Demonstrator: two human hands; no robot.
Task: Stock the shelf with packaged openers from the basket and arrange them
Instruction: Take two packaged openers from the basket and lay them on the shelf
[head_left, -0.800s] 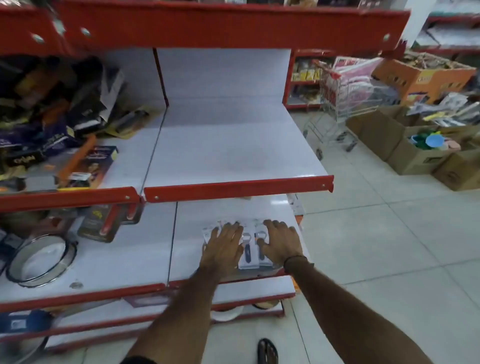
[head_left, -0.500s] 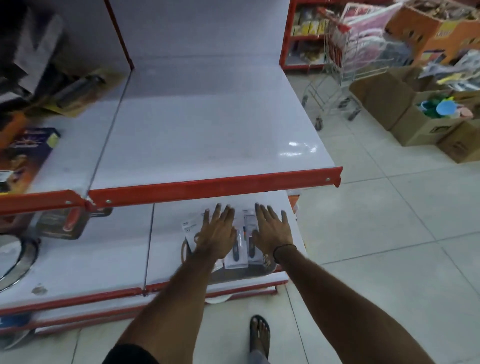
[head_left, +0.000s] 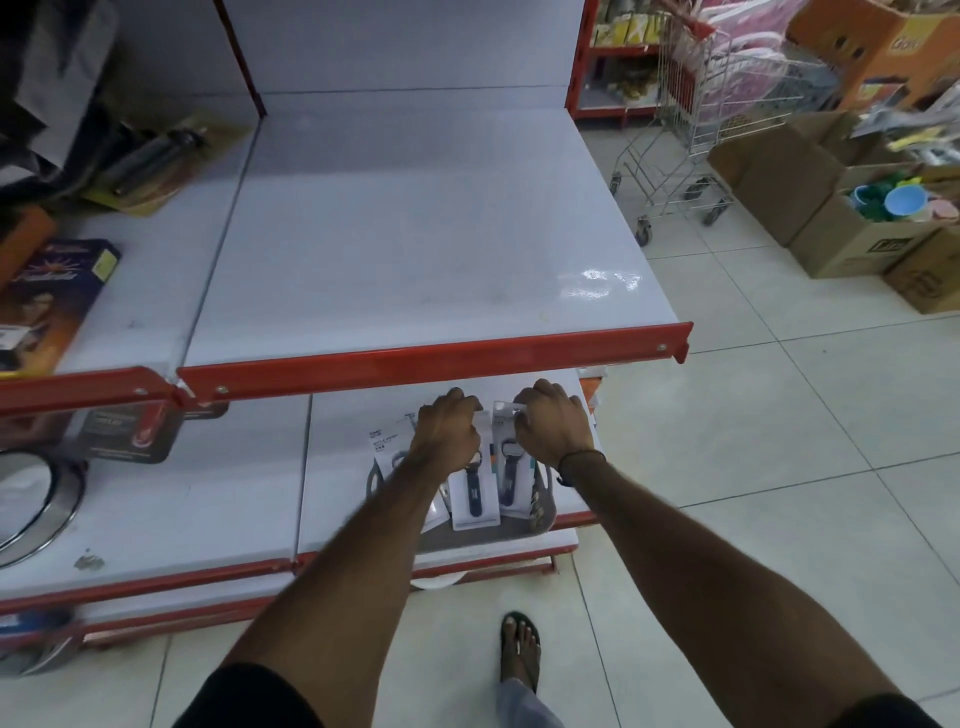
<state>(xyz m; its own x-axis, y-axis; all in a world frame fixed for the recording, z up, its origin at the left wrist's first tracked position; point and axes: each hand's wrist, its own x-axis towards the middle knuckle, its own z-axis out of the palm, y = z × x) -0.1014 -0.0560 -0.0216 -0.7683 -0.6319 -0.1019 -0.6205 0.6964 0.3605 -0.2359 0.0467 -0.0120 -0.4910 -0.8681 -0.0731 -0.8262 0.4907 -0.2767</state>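
On the lower shelf (head_left: 343, 499), head view: packaged openers (head_left: 474, 493) lie side by side over the grey basket (head_left: 543, 512), cards flat, probably so I can square them into a row. Left hand (head_left: 448, 431) and right hand (head_left: 553, 423) have fingers curled closed, pinching the cards' top edges.

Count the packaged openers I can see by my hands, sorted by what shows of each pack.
White carded packs with a dark-handled opener fully showing: 2
White carded packs mostly hidden under the left hand and forearm: 1
Total in view: 3; more may lie hidden under the hands.
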